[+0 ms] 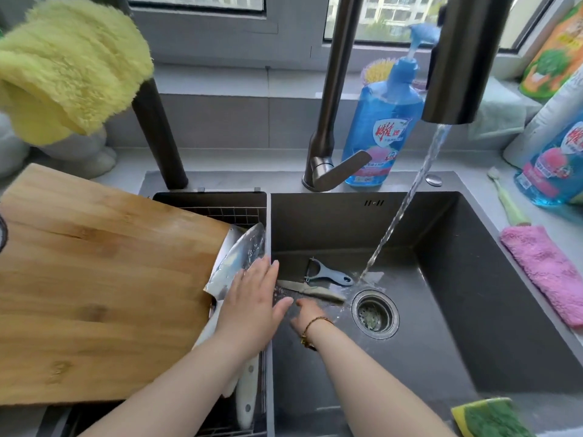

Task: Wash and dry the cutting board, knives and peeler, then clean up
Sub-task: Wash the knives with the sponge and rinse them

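Observation:
A wooden cutting board lies tilted over the left drying basket. Beside it in the basket rest large knives with pale handles. My left hand hovers flat with straight fingers over the big blade at the basket's edge. In the sink basin lie a small knife and a blue-grey peeler. My right hand, with a bracelet on the wrist, reaches down toward the small knife's handle; its fingers are partly hidden behind my left hand and hold nothing I can see.
Water runs from the dark faucet and lands beside the drain. A blue soap bottle stands behind the sink. A pink cloth lies on the right counter, a green-yellow sponge at the front right, a yellow cloth hangs upper left.

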